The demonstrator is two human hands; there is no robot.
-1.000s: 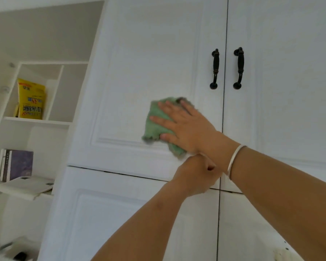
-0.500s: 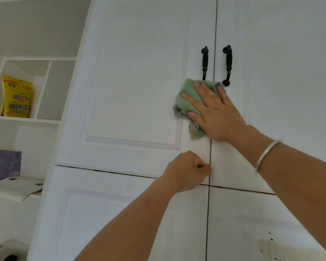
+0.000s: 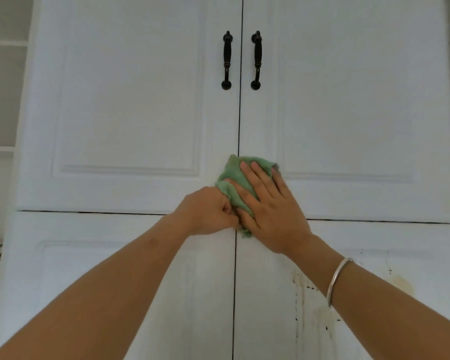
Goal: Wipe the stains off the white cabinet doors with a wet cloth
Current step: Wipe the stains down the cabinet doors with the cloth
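A green cloth point(image 3: 233, 175) lies flat against the white cabinet, over the seam between the upper left door point(image 3: 130, 100) and the upper right door point(image 3: 361, 100), near their bottom edges. My right hand point(image 3: 268, 209) presses on the cloth with its fingers spread. My left hand point(image 3: 208, 213) is a closed fist against the bottom of the upper left door, touching the cloth's left edge. Brown and yellowish stains point(image 3: 320, 302) with dark specks mark the lower right door point(image 3: 400, 320).
Two black handles point(image 3: 227, 61) point(image 3: 256, 61) stand either side of the vertical seam above the cloth. Open white shelves point(image 3: 0, 149) sit at the far left. A silver bangle point(image 3: 338, 279) is on my right wrist.
My right hand slid the cloth from the left door's panel up toward the handles, then down to the bottom of the seam. My view shifted right, hiding most of the shelves.
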